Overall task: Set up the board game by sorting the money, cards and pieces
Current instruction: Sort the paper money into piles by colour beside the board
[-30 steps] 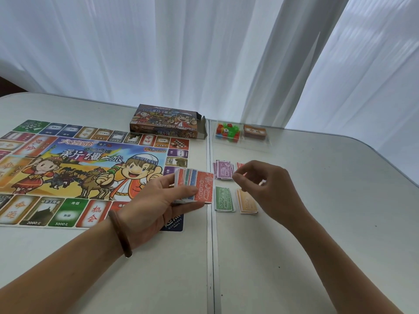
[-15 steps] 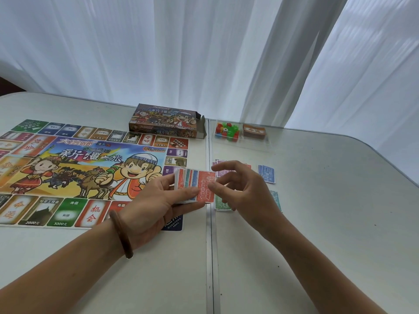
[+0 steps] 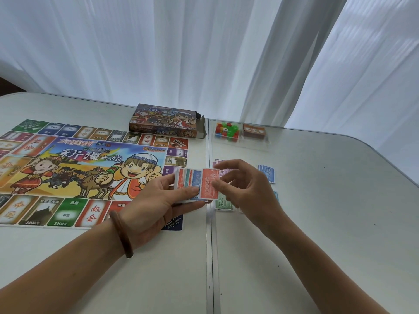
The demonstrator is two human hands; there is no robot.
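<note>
left hand (image 3: 156,200): grips fanned play-money stack (image 3: 188,181) over the table's (image 3: 317,234) centre seam | right hand (image 3: 247,191): pinches red 10000 note (image 3: 209,181) atop that stack | purple pile (image 3: 217,163), blue pile (image 3: 267,173), green pile (image 3: 223,203): right of seam, partly hidden | game board (image 3: 79,168): left side | game box (image 3: 163,120), plastic pieces (image 3: 226,130), card deck (image 3: 254,131): far edge

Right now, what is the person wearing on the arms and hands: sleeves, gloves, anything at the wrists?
No sleeves or gloves show: both forearms are bare to the picture's edge. At the wrist of the left hand sits one smooth, rounded brown bangle. The right hand and its wrist carry nothing.
</note>
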